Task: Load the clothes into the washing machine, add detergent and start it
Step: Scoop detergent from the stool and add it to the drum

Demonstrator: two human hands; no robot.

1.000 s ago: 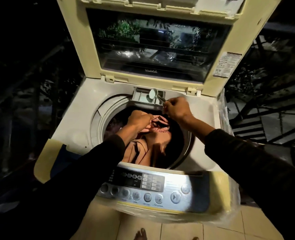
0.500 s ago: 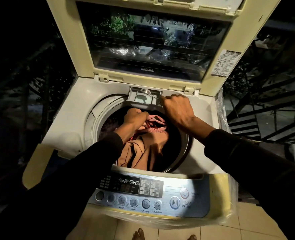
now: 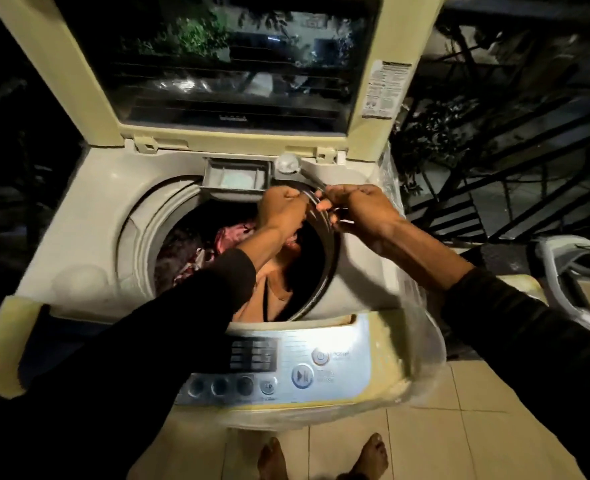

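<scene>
A cream top-loading washing machine (image 3: 89,209) stands with its lid (image 3: 61,71) raised. Pink and tan clothes (image 3: 231,237) lie in the drum. At the back rim the grey detergent drawer (image 3: 234,180) is pulled out. My right hand (image 3: 362,213) grips the handle of a metal spoon (image 3: 286,163), whose round bowl sits just right of the drawer. My left hand (image 3: 281,213) is curled in a fist at the drawer's front corner, touching my right hand. Nothing shows inside the fist. The control panel (image 3: 300,375) faces me at the front.
Clear plastic wrap (image 3: 421,341) covers the machine's right side. A white basket (image 3: 577,271) stands at the right, with dark railings and stairs (image 3: 494,188) beyond it. My bare feet (image 3: 369,459) are on the tiled floor below the panel.
My left hand rose from the clothes to the drawer's front corner. My right hand lifted the spoon out of the drawer to its right side. The view moved closer.
</scene>
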